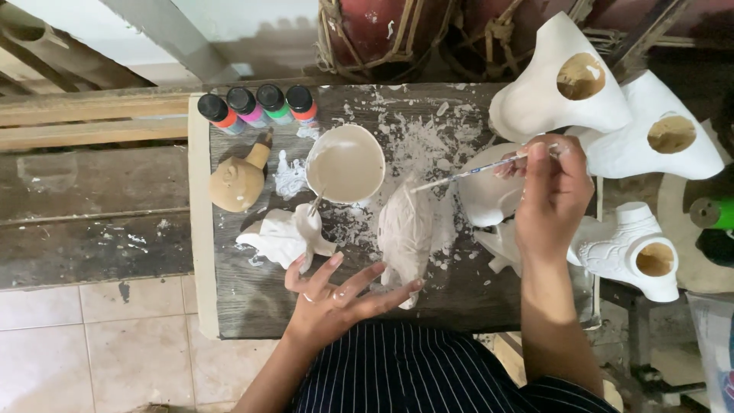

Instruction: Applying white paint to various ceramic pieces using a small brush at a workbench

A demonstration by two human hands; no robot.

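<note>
My right hand [552, 195] grips a thin paintbrush [466, 173], its tip pointing left toward a white figurine [407, 229] lying on the dark wooden board [252, 306]. My left hand [336, 294] hovers with fingers spread, paint-smeared, its fingertips touching the lower end of that figurine. A bowl of white paint [345, 164] sits behind the figurine with a stick resting in it. A smaller white figure [287, 235] lies just beyond my left hand.
Several small paint bottles [256, 107] with black caps line the board's far edge. A tan unpainted figure [238, 181] lies at left. Large white hollow casts [566, 84] [665, 134] [631, 248] crowd the right. A green bottle [711, 213] sits at far right.
</note>
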